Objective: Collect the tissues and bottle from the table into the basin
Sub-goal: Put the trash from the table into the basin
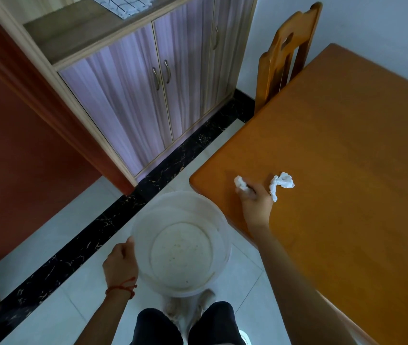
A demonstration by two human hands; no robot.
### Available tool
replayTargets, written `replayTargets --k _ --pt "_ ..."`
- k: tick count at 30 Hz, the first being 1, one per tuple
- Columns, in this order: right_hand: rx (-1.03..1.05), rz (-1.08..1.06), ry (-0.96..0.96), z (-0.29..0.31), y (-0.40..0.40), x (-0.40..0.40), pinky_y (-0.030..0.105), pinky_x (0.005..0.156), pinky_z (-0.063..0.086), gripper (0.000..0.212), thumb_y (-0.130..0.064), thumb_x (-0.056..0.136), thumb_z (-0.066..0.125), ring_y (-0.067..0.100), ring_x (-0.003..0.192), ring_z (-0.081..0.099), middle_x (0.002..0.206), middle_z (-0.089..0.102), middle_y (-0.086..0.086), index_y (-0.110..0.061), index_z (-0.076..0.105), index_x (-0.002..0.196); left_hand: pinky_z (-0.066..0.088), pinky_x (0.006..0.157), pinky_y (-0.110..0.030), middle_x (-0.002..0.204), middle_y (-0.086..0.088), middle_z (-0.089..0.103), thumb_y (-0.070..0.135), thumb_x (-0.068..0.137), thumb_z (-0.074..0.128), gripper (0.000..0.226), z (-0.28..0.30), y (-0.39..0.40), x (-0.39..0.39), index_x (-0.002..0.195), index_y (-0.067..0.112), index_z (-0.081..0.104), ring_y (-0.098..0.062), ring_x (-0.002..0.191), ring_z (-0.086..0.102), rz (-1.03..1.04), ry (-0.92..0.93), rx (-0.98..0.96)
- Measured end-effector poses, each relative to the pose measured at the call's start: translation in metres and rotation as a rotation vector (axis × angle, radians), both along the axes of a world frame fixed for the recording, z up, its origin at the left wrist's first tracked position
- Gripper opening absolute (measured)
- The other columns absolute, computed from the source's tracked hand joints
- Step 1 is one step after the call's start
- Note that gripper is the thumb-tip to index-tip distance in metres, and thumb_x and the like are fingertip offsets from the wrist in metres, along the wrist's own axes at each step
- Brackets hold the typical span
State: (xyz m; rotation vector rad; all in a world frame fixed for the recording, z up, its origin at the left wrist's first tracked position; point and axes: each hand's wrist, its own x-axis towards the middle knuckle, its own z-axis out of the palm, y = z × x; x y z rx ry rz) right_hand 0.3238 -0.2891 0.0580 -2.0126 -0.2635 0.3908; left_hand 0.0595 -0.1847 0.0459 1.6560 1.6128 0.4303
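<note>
The person stands at the corner of the table [347,150] and holds the basin [181,241] with the left hand [121,261], whose fingers are closed over the rim on its left side. The basin hangs over the floor, just beside the table edge and lower than it, and it looks empty; only some small specks show on its bottom. The right hand [255,201] reaches over the table near the corner, and its fingers are closed around one crumpled tissue [240,183], which sticks out past the fingertips. It is hard to tell if this tissue is already lifted or if it rests on the wood. A second tissue [281,184] lies on the table just beside the hand, on its right, not touched. No bottle shows in this view; probably it is on a part of the table outside the picture. So the task is at its start: nothing is in the basin, the first tissue is only being taken, and the second tissue and the bottle are left.
</note>
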Motion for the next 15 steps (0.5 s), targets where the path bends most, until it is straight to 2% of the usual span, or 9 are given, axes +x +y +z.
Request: replayTargets --k 3,5,7,10,12,15 --pt "0.072 0.119 -0.057 0.010 -0.001 -0.041 0.008 0.066 0.046 0.029 -0.010 0.082 0.065 0.000 0.078 0.059 0.100 0.064 0.000 -0.010 0.063 0.110 0.043 0.073 -0.041 0.069 -0.017 0.058 0.021 0.095 0.041 0.037 0.000 -0.001 0.000 0.068 -0.003 0.053 -0.032 0.069 0.053 0.010 -0.001 -0.009" --pt "0.067 0.226 -0.037 0.009 -0.003 -0.069 0.002 0.073 0.045 0.030 -0.010 0.081 0.065 -0.013 0.081 0.056 0.102 0.061 -0.008 -0.013 0.062 0.111 0.039 0.071 -0.037 0.072 -0.019 0.059 0.019 0.095 0.041 0.036 0.001 -0.003 0.001 0.071 -0.004 0.055 -0.030 0.070 0.051 0.015 -0.001 -0.012" --pt "0.037 0.308 0.061 0.004 -0.005 -0.091 0.010 0.085 0.048 0.031 -0.014 0.081 0.067 -0.012 0.088 0.055 0.107 0.063 -0.008 -0.017 0.062 0.111 0.034 0.070 -0.033 0.074 -0.019 0.058 0.019 0.095 0.041 0.034 0.002 -0.005 0.002 0.071 -0.002 0.054 -0.027 0.071 0.048 0.025 0.001 -0.015" --pt "-0.059 0.368 0.188 -0.006 -0.006 -0.111 0.027 0.102 0.042 0.036 -0.026 0.081 0.068 0.003 0.104 0.053 0.120 0.061 -0.008 -0.027 0.059 0.116 0.035 0.071 -0.034 0.077 -0.024 0.061 0.018 0.094 0.042 0.035 0.001 -0.006 0.001 0.074 -0.006 0.057 -0.028 0.073 0.048 0.034 0.000 -0.027" --pt "-0.110 0.443 0.186 -0.011 -0.008 -0.116 0.026 0.105 0.032 0.048 -0.035 0.079 0.068 0.007 0.116 0.047 0.129 0.054 -0.012 -0.034 0.051 0.124 0.037 0.072 -0.036 0.078 -0.026 0.062 0.019 0.094 0.043 0.036 0.000 -0.006 0.001 0.077 -0.009 0.058 -0.028 0.073 0.049 0.038 -0.004 -0.024" --pt "-0.082 0.523 0.083 -0.008 -0.014 -0.110 0.022 0.100 0.031 0.058 -0.044 0.075 0.069 -0.002 0.116 0.037 0.128 0.044 -0.021 -0.056 0.034 0.120 0.038 0.070 -0.034 0.075 -0.023 0.061 0.019 0.094 0.044 0.037 -0.001 -0.007 0.001 0.076 -0.009 0.058 -0.028 0.071 0.049 0.035 -0.017 -0.011"
